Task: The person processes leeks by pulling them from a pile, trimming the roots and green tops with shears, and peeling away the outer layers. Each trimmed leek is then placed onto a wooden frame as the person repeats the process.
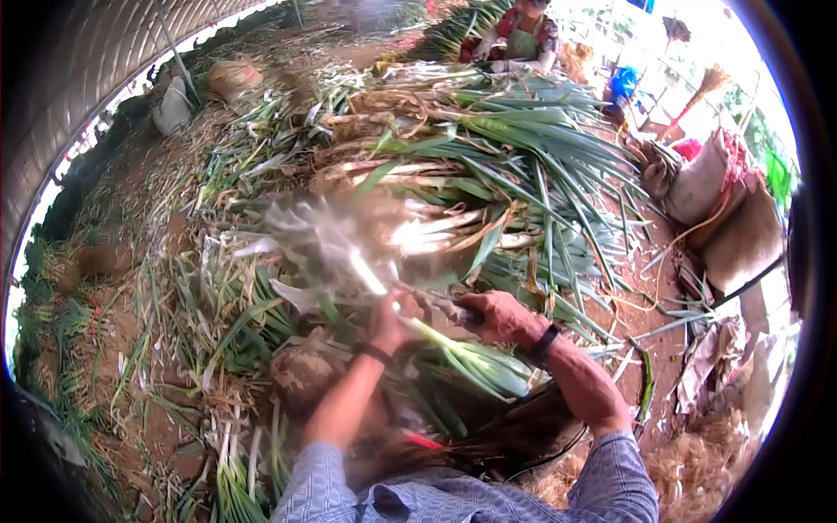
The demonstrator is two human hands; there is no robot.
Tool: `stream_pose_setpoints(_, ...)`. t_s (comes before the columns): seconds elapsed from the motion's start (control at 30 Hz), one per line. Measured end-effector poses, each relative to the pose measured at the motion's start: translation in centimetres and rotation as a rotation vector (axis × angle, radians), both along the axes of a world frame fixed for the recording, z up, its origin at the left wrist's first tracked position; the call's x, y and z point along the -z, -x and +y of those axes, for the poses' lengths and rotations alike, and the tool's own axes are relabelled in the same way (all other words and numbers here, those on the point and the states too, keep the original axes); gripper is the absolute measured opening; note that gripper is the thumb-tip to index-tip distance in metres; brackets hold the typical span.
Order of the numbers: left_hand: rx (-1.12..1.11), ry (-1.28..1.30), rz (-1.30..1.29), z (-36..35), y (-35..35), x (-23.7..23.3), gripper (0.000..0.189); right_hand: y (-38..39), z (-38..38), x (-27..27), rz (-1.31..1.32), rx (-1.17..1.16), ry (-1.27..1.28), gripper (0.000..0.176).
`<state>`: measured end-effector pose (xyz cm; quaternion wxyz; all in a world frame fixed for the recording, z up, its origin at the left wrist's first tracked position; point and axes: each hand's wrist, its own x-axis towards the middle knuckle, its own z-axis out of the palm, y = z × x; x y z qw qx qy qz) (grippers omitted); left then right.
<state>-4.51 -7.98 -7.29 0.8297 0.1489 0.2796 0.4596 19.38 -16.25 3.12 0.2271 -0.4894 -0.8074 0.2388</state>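
A green onion (pixel 466 353) with a white stalk and green leaves lies slantwise before me, its root end up and to the left. My left hand (pixel 390 321) is closed round its white stalk. Just to the right, my right hand (pixel 501 315) is wrapped round the dark handle of a tool (pixel 449 307), whose far end is blurred near the stalk. Pale, smeared peelings or spray (pixel 323 231) show above the stalk. Beyond my hands lies a big pile of green onions (pixel 523 131), their leaves pointing right.
Loose leaves and trimmings (pixel 235 305) cover the ground at left. Another person (pixel 527 35) sits behind the pile at the top. Sacks (pixel 697 179), a cord and a blue bag (pixel 623 81) are at right. More onions (pixel 228 475) lie at bottom left.
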Motion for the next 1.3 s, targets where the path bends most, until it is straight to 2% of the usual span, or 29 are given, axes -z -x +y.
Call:
stream_pose_setpoints(0.07,0.039,0.016,-0.079,0.7,1.2,1.4,0.019,0.3,-0.3,0.0,0.008,0.034,0.031,0.038)
stream_pose_setpoints(0.1,0.049,0.017,-0.120,0.8,1.6,0.6,0.021,0.6,-0.1,-0.5,0.009,0.041,0.040,0.037)
stream_pose_setpoints(0.13,0.008,-0.027,0.019,0.7,1.7,-0.4,0.031,1.3,-0.4,-2.4,0.029,0.105,0.116,0.037)
stream_pose_setpoints(0.23,0.003,-0.032,0.050,0.2,1.4,-1.5,0.030,1.0,-0.3,-1.0,0.060,0.000,-0.100,0.035)
stream_pose_setpoints(0.33,0.055,-0.104,-0.093,0.4,2.2,-0.5,0.025,2.0,-0.2,-1.1,-0.068,0.086,0.032,0.035)
stream_pose_setpoints(0.37,0.025,-0.087,-0.009,0.4,2.1,-0.2,0.026,2.3,0.0,-1.6,-0.112,0.117,0.056,0.035)
stream_pose_setpoints(0.43,-0.040,-0.058,0.158,-0.4,1.8,-3.0,0.029,2.4,0.3,-1.0,-0.058,0.042,-0.013,0.032)
stream_pose_setpoints(0.47,-0.196,-0.010,0.308,-0.9,0.9,-4.6,0.030,2.4,0.2,-0.3,-0.010,0.015,-0.053,0.031)
stream_pose_setpoints(0.5,-0.212,0.006,0.207,-0.4,1.2,-4.4,0.027,2.4,-0.1,0.2,0.040,-0.008,-0.088,0.029)
stream_pose_setpoints(0.57,-0.229,0.050,0.012,0.5,2.4,-3.5,0.022,2.2,-0.1,-1.8,-0.039,0.042,0.041,0.033)
stream_pose_setpoints(0.63,-0.273,-0.023,0.165,0.9,3.3,-6.6,0.029,1.1,-0.1,-1.3,-0.017,0.053,0.056,0.036)
stream_pose_setpoints(0.67,-0.293,-0.075,0.169,1.8,4.1,-6.2,0.032,0.3,0.1,-0.6,0.071,-0.037,0.081,0.039)
stream_pose_setpoints(0.8,-0.459,-0.193,0.226,5.4,8.9,-7.5,0.038,-0.6,-0.9,0.6,0.011,-0.072,0.085,0.044)
stream_pose_setpoints(0.9,-0.576,-0.292,0.291,7.4,13.3,-12.1,0.043,-0.5,-1.8,0.2,-0.061,-0.065,0.140,0.045)
stream_pose_setpoints(0.93,-0.680,-0.297,0.392,7.4,14.2,-15.4,0.045,-0.5,-2.1,-0.4,-0.010,-0.038,0.162,0.045)
stream_pose_setpoints(0.97,-0.703,-0.295,0.327,8.7,16.9,-16.9,0.048,-0.8,-2.2,-0.6,-0.053,-0.014,0.173,0.044)
stream_pose_setpoints(1.03,-0.880,-0.498,0.504,7.4,19.0,-23.7,0.050,-1.4,-2.1,-1.0,-0.138,0.031,0.192,0.045)
stream_pose_setpoints(1.07,-0.836,-0.485,0.452,6.8,20.9,-26.9,0.050,-2.1,-1.8,-0.3,-0.168,0.037,0.203,0.043)
stream_pose_setpoints(1.13,-1.024,-0.561,0.652,7.2,26.7,-31.4,0.036,-3.2,-1.5,-0.1,-0.167,0.097,0.207,0.048)
stream_pose_setpoints(1.17,-0.974,-0.683,0.648,6.9,30.9,-33.5,0.031,-3.8,-1.4,0.1,-0.165,0.124,0.211,0.051)
stream_pose_setpoints(1.2,-1.101,-0.726,0.782,5.9,33.1,-35.8,0.033,-4.4,-1.1,0.3,-0.170,0.137,0.240,0.053)
stream_pose_setpoints(1.23,-1.230,-0.766,0.922,4.8,35.2,-37.9,0.035,-4.9,-1.3,-0.4,-0.144,0.124,0.222,0.036)
stream_pose_setpoints(1.3,-1.257,-0.828,1.110,3.1,42.2,-40.2,0.038,-6.1,-1.0,0.7,-0.188,0.228,0.243,0.038)
